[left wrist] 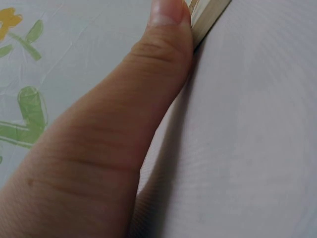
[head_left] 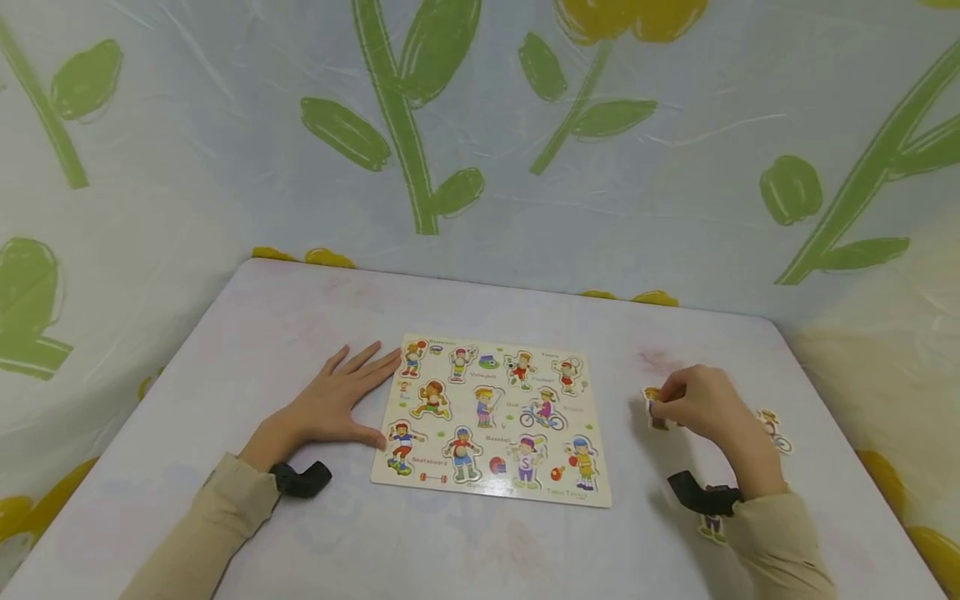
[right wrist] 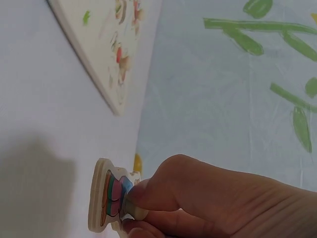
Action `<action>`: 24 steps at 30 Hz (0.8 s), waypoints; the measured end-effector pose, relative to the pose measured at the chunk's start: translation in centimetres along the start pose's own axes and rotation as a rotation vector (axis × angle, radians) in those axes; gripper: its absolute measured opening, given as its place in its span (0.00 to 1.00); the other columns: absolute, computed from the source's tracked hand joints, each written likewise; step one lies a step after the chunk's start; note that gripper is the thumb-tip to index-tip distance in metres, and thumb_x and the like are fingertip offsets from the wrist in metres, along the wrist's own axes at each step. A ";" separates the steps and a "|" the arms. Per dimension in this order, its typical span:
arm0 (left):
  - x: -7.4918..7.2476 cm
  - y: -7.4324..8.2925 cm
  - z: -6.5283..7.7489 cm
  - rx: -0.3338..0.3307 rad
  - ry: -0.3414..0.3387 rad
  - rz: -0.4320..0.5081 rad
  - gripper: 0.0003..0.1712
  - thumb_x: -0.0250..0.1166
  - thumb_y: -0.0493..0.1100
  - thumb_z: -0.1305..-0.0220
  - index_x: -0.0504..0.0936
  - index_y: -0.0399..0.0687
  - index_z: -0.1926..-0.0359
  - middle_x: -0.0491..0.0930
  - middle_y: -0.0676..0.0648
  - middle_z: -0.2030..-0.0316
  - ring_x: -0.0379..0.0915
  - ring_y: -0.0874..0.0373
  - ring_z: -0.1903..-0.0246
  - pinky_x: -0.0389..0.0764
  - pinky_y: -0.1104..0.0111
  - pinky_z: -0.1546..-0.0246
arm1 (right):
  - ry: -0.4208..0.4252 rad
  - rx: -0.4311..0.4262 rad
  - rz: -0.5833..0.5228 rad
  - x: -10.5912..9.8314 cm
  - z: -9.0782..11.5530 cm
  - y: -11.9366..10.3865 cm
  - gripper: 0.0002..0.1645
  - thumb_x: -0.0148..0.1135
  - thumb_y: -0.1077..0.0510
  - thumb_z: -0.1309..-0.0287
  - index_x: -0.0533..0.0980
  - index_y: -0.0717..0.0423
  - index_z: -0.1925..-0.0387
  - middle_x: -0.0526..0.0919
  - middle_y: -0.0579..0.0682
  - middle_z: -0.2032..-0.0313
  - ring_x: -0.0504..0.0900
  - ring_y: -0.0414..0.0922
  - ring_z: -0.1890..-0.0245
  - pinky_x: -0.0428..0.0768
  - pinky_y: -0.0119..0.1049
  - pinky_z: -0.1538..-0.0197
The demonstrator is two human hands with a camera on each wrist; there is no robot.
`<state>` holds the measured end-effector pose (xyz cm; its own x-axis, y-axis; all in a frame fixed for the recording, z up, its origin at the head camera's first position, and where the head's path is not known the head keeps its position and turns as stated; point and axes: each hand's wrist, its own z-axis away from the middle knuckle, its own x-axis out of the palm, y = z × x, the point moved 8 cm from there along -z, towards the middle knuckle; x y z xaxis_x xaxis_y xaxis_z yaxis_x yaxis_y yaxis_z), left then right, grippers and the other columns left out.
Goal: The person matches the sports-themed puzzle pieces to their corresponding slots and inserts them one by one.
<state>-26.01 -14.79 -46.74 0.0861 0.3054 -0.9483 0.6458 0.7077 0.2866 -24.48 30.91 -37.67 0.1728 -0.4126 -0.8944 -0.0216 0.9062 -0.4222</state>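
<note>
A wooden puzzle board printed with sports figures lies flat on the table. My left hand rests beside its left edge with fingers spread, fingertips and thumb at the edge; in the left wrist view the thumb touches the board's side. Right of the board, my right hand pinches a wooden figure puzzle piece between thumb and fingers. The right wrist view shows this puzzle piece upright, gripped at its round knob. Its upper part is partly hidden by the thumb.
A bicycle-figure piece lies right of the right hand. Another piece lies nearer, partly covered by the right wrist's black device. Behind the pale tabletop hangs a flower-patterned sheet.
</note>
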 end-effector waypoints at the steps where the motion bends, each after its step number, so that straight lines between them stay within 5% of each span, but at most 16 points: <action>1: 0.0 0.0 0.0 -0.001 -0.002 0.000 0.72 0.60 0.87 0.60 0.51 0.52 0.21 0.50 0.53 0.23 0.38 0.46 0.24 0.35 0.42 0.28 | -0.001 -0.002 -0.006 0.0 -0.1 -0.3 0.09 0.70 0.58 0.51 0.80 0.60 0.75 0.80 0.48 0.78 0.76 0.43 0.77 0.75 0.37 0.75; 24: 0.0 0.3 -0.1 0.010 -0.022 -0.016 0.72 0.58 0.87 0.59 0.51 0.53 0.21 0.50 0.53 0.23 0.39 0.46 0.24 0.38 0.41 0.28 | 0.044 -0.061 -0.049 0.4 -1.7 -6.2 0.05 0.70 0.60 0.54 0.80 0.57 0.76 0.81 0.46 0.76 0.76 0.44 0.74 0.74 0.38 0.71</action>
<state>-25.90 -14.55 -46.68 0.0923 0.2804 -0.9554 0.6545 0.7061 0.2705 -25.90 24.98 -35.69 0.1319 -0.4611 -0.8775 -0.0742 0.8782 -0.4725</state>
